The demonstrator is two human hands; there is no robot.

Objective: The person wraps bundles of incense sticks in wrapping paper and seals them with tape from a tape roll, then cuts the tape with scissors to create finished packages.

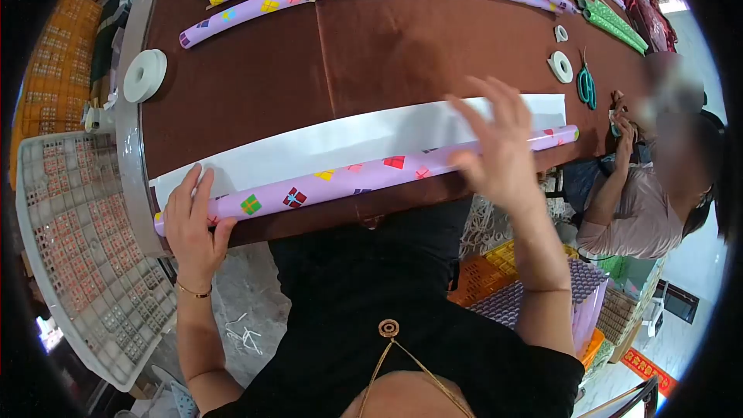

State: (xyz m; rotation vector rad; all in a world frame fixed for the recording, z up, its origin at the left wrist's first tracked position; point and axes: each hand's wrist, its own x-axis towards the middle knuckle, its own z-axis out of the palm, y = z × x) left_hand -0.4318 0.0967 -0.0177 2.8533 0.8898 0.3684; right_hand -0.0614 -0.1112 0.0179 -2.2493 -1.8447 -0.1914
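The paper roll (348, 178) lies left-to-right, the left hand (191, 223) flat upon its left end, the right hand (499, 156) spread, seemingly above.

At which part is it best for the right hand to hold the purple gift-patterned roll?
Probably near its right end, from above, palm down. The purple gift-patterned roll is long, slim and round, lying along the near side of the table. The left hand covers its left end; the right hand could steady the other.
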